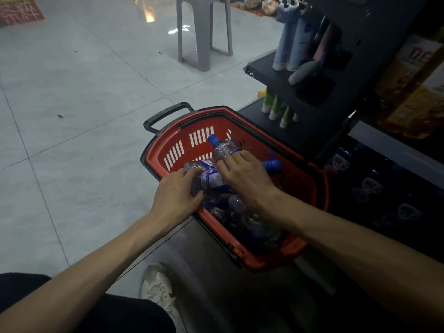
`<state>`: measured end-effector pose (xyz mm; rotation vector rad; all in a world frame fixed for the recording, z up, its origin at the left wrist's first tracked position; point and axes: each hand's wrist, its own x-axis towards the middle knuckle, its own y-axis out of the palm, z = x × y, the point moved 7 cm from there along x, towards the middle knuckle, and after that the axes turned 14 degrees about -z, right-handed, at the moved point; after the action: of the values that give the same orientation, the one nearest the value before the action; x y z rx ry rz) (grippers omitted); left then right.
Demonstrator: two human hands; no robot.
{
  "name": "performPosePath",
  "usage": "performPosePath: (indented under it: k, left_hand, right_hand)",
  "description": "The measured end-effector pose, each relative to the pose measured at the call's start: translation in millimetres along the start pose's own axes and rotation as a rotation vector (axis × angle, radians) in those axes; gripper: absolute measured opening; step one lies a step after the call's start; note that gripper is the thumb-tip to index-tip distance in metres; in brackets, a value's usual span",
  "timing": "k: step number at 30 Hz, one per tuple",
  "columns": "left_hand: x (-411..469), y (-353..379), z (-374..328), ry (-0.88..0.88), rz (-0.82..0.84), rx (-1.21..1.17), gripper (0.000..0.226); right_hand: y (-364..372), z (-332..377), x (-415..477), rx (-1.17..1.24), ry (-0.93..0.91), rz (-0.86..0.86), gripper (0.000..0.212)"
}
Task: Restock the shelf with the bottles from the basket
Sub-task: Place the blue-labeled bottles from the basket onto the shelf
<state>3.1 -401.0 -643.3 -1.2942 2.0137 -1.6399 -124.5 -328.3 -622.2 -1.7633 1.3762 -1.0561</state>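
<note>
A red plastic basket (182,143) stands on the floor beside a dark shelf unit (312,97). Several clear water bottles with blue caps and blue-white labels lie inside it. My left hand (175,195) grips the bottom end of a lying bottle (211,180) at the basket's near-left rim. My right hand (247,174) reaches over the middle of the basket, its fingers curled on a second bottle (222,146) whose blue cap points away from me. More bottles (252,222) lie dim beneath my right wrist.
A grey plastic stool (204,32) stands on the tiled floor beyond the basket. The shelf holds upright tubes (293,44) above and green-white tubes (276,108) below. Dark bottles (370,186) fill the lowest shelf at the right. My shoe (158,287) is near the basket.
</note>
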Motion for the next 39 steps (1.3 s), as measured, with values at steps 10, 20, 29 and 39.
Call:
performPosePath:
  k: [10,20,29,39]
  left_hand:
    - [9.0,15.4,-59.9,0.102,0.048,-0.162,0.105]
    - [8.9,17.0,-140.6,0.047,-0.09,-0.658,0.083]
    - [-17.3,44.0,-198.1,-0.275,0.15,-0.973,0.067]
    - [-47.0,25.6,-291.0,-0.355,0.408,-1.146,0.057]
  right_hand:
    - [-52.7,-44.8,-46.3,-0.138,-0.23,-0.424,0.049]
    - [-84.0,-90.5,-113.9,-0.189,-0.168,-0.639,0.035]
    - [-114.9,-150.7,-212.7,0.224,0.291,-0.634,0.052]
    - [-55.9,-162.2,-312.5,1.739,1.373,0.002,0.04]
